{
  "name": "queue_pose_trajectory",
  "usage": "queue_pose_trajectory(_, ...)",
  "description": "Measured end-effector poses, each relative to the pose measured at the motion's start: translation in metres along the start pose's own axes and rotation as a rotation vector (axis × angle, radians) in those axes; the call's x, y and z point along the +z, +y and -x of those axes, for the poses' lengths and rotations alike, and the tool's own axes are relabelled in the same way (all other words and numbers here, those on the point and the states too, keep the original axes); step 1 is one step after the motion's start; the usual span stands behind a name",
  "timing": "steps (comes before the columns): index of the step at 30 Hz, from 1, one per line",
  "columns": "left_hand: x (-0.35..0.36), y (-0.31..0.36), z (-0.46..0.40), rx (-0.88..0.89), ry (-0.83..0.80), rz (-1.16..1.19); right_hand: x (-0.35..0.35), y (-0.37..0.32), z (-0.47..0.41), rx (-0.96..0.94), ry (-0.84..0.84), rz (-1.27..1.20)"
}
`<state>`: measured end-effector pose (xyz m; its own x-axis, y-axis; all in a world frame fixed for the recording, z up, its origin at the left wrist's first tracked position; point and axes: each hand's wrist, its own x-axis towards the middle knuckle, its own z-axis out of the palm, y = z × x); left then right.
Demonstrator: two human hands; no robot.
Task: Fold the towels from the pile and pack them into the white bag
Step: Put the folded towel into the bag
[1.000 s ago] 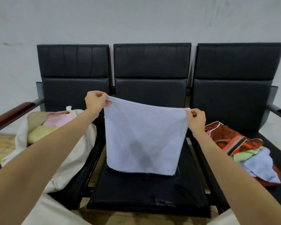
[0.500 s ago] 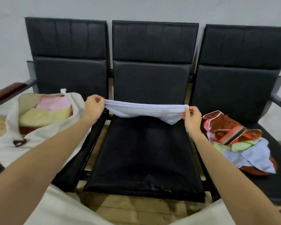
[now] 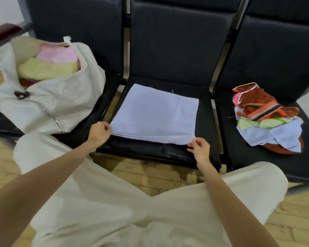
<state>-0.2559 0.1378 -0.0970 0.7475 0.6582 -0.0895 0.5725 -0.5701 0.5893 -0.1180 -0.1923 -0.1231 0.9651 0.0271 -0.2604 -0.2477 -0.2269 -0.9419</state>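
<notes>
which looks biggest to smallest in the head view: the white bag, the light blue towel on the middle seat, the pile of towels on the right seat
1. white bag, the widest spread in the head view.
2. light blue towel, flat on the middle seat; not far behind the bag, so this order is unsure.
3. pile of towels, clearly the smallest.

All three lie at a similar distance from the camera.

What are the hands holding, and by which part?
The light blue towel: left hand pinches its near left corner, right hand its near right corner.

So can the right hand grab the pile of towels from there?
Probably yes. The right hand now pinches a corner of the light blue towel, so it must let go first. The towel pile lies uncovered on the next seat, with nothing between them.
</notes>
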Motion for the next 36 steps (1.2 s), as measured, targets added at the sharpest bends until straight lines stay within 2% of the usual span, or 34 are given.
queue_pose_trajectory(3,0.001,0.002,0.006,0.083,-0.084,-0.194,-0.004,0.004,0.006,0.019,-0.008,0.018)
queue_pose_trajectory(5,0.005,0.009,0.012,0.054,-0.123,-0.397,-0.006,0.004,0.009,0.027,-0.013,0.044)
queue_pose_trajectory(7,0.009,0.022,0.018,-0.031,-0.111,-0.595,-0.006,0.004,0.011,0.010,-0.022,0.077)
queue_pose_trajectory(9,0.016,0.036,0.022,0.040,-0.054,-0.659,-0.007,0.002,0.012,-0.041,-0.024,0.153)
queue_pose_trajectory(11,0.028,0.049,0.022,0.266,-0.072,-0.529,-0.012,0.001,0.009,-0.120,-0.029,0.268)
queue_pose_trajectory(14,0.056,0.078,0.029,0.507,-0.279,-0.155,-0.021,-0.004,0.001,-0.202,-0.075,0.381)
queue_pose_trajectory(16,0.077,0.101,0.036,0.561,-0.421,-0.026,-0.028,-0.007,-0.005,-0.266,-0.108,0.428)
queue_pose_trajectory(18,0.096,0.122,0.038,0.602,-0.491,0.006,-0.035,-0.013,-0.010,-0.341,-0.151,0.512)
queue_pose_trajectory(22,0.121,0.150,0.040,0.703,-0.456,0.022,-0.041,-0.016,-0.026,-0.387,-0.273,0.484)
queue_pose_trajectory(27,0.136,0.166,0.043,0.692,-0.359,0.151,-0.041,-0.031,-0.031,-0.214,-0.378,0.242)
queue_pose_trajectory(31,0.129,0.168,0.038,0.633,-0.303,0.208,-0.031,-0.027,-0.047,0.075,-0.198,0.186)
queue_pose_trajectory(34,0.121,0.165,0.036,0.564,-0.291,0.294,-0.014,-0.030,-0.066,0.269,-0.201,0.124)
queue_pose_trajectory(36,0.117,0.164,0.034,0.528,-0.295,0.341,-0.001,-0.036,-0.086,0.300,-0.170,0.044)
